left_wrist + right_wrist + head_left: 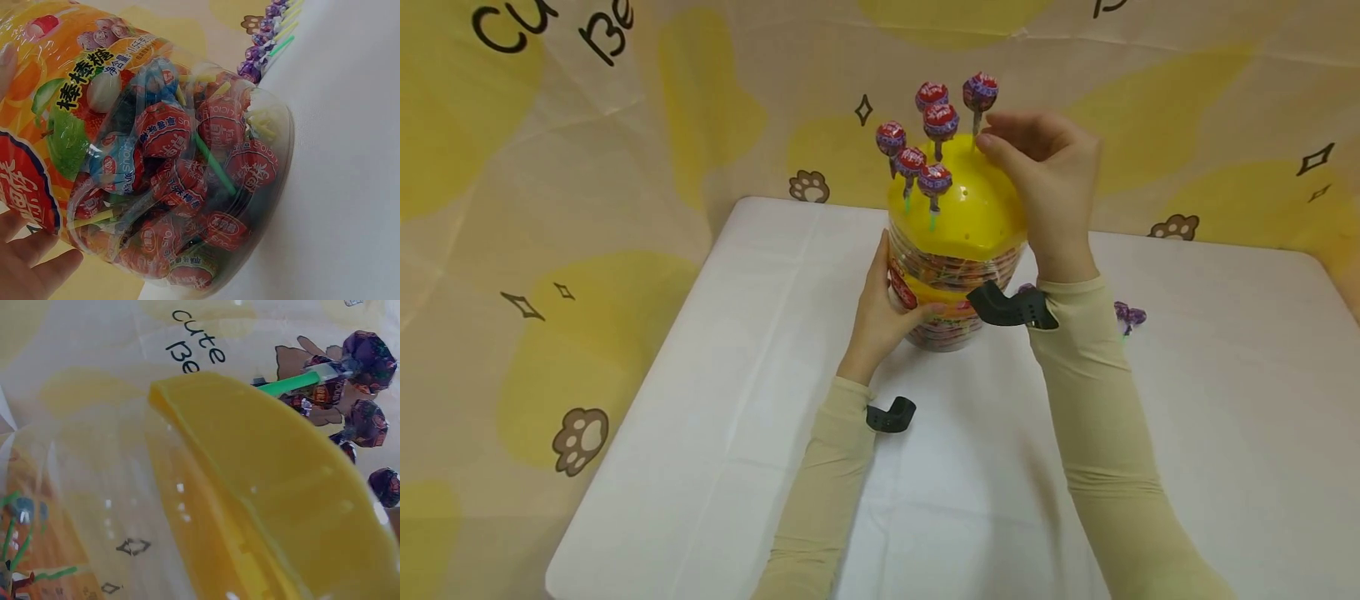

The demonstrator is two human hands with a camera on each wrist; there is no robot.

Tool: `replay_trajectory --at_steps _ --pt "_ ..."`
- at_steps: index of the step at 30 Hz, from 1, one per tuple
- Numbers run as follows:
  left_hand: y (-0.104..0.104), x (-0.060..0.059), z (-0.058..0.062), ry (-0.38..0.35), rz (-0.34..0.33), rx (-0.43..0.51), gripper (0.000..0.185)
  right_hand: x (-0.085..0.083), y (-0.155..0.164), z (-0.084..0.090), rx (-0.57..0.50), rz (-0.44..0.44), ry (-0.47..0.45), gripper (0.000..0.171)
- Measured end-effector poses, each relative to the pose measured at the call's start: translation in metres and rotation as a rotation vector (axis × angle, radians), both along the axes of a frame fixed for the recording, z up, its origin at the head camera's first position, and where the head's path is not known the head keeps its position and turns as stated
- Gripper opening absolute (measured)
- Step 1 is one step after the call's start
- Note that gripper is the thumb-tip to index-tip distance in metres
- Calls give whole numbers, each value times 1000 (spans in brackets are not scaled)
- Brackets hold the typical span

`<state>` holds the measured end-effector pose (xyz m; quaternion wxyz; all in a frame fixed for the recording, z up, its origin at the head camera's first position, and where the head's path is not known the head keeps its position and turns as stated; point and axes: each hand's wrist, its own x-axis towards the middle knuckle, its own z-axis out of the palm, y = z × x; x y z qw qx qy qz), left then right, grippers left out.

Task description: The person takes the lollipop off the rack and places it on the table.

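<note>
A clear plastic jar [1000,268] with a fruit-printed label [69,87] and a domed yellow lid [977,208] stands upright on the white table. Wrapped lollipops show through its wall in the left wrist view. My left hand [880,310] grips the jar's left side, thumb across the front. Several purple-and-red lollipops, one of them the nearest lollipop [935,179], stick up from holes in the lid. With thumb and fingers, my right hand [1060,187] pinches the stick of another lollipop [981,92] at the lid's back right, head up. The stick's lower end is hidden by the fingers.
A row of purple lollipops [265,34] lies on the table behind the jar; one loose lollipop [1129,317] shows right of the right forearm. A patterned yellow-and-cream cloth [760,108] hangs along the back and left of the white table [715,433].
</note>
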<state>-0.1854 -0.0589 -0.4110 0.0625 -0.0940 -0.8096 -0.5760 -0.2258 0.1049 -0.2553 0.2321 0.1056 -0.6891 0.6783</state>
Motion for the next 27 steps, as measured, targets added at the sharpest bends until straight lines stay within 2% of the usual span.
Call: replay_trajectory --at_steps 9,16,27 --pt "0 0 0 0 0 5 106 -4 -7 0 114 -44 48 19" --pt "0 0 0 -5 4 7 105 -4 -9 1 220 -74 39 18" --pt "1 1 0 -20 5 5 105 -5 -5 2 106 -13 -17 10"
